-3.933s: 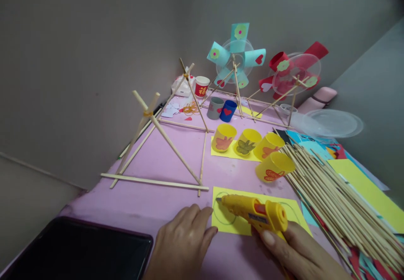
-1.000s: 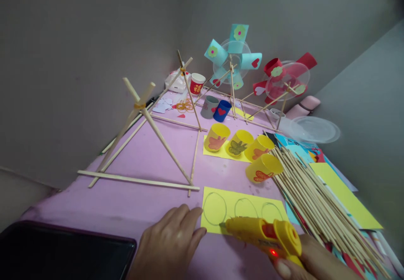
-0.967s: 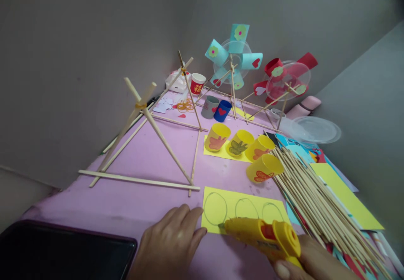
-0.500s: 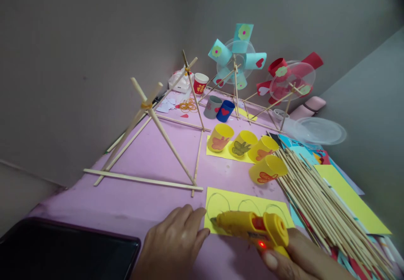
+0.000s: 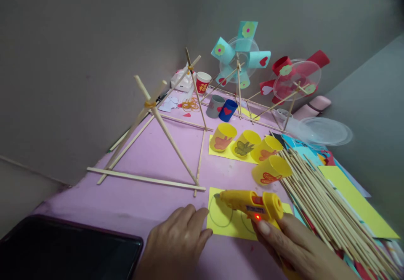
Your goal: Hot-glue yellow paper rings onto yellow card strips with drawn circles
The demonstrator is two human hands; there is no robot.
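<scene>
On pink table (image 5: 151, 153), I am seeing left hand (image 5: 176, 246) lying flat, released, fingertips touching yellow paper (image 5: 221, 227) edge; glue gun (image 5: 249, 203) pointing left over paper; right hand (image 5: 295, 248) grasping gun; stick bundle (image 5: 328, 200) lying just beside.

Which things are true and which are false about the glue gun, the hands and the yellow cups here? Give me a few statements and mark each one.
1. The right hand holds the yellow glue gun. True.
2. The gun's nozzle points right. False: it points left, over the yellow sheet with drawn circles.
3. The left hand lies flat at the sheet's left edge. True.
4. The yellow cups are stacked in one tower. False: none is stacked on another.
</scene>
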